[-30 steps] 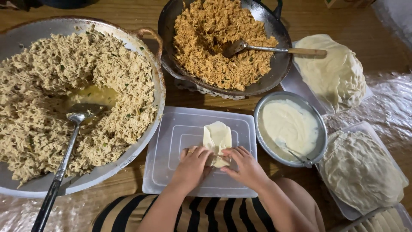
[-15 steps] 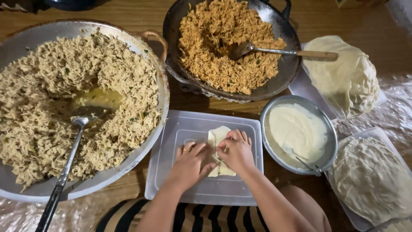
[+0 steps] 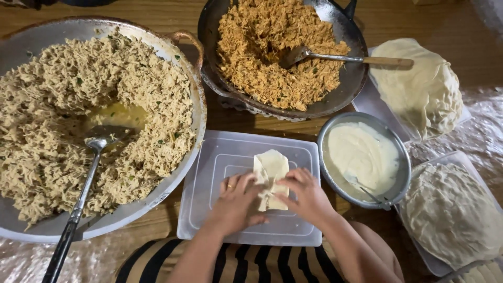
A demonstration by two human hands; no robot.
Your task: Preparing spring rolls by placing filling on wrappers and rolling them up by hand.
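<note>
A pale folded wrapper [image 3: 271, 167] lies on a clear plastic lid [image 3: 220, 157] used as a work surface. My left hand [image 3: 237, 202] presses its near left side, a ring on one finger. My right hand [image 3: 303, 195] presses the near right side, fingertips meeting the left hand's over the wrapper's lower half. The far end of the wrapper sticks out beyond my fingers. Both hands hold the wrapper down flat against the lid.
A large pan of pale shredded filling [image 3: 78, 120] with a spoon [image 3: 84, 178] sits left. A dark wok of orange-brown shredded filling [image 3: 272, 47] with a ladle is behind. A metal bowl of white paste [image 3: 361, 157] and stacks of thin wrappers [image 3: 419, 84] [image 3: 450, 215] lie right.
My hands slid back toward me along the wrapper, uncovering its far end. The view shifted slightly; pans and bowl stayed put.
</note>
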